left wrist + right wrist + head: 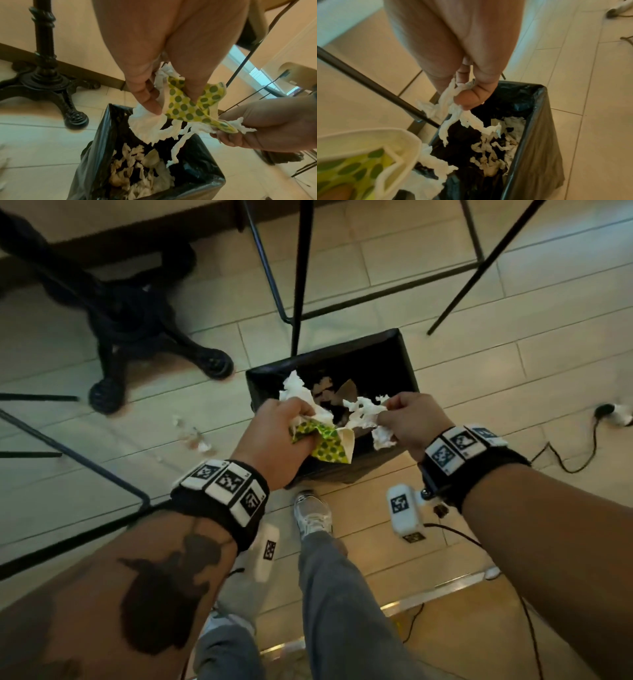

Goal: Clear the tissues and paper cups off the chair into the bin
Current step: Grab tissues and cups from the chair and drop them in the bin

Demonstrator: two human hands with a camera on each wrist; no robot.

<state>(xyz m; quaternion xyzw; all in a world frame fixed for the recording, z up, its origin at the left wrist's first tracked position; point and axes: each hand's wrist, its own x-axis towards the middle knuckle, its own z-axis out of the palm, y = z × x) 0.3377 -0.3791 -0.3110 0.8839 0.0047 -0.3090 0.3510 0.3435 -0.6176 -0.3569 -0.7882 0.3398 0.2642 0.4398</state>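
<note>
Both forearms reach forward from 6 o'clock, the left from 7 and the right from 5, each wrist wrapped in a black band carrying black-and-white marker tiles. The left hand (274, 436) sits just left of centre, knuckles up, fingers and thumb curled round what it holds. The right hand (412, 419) lies at its 3 o'clock, close but not touching, thumb and fingertips (467, 100) pinched together, pointing toward 9 o'clock. A dark tattoo marks the left forearm.

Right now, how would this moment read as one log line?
left hand: grips crushed dotted paper cup and tissue | right hand: pinches tissue strip | both over black-lined bin | nothing released
</note>
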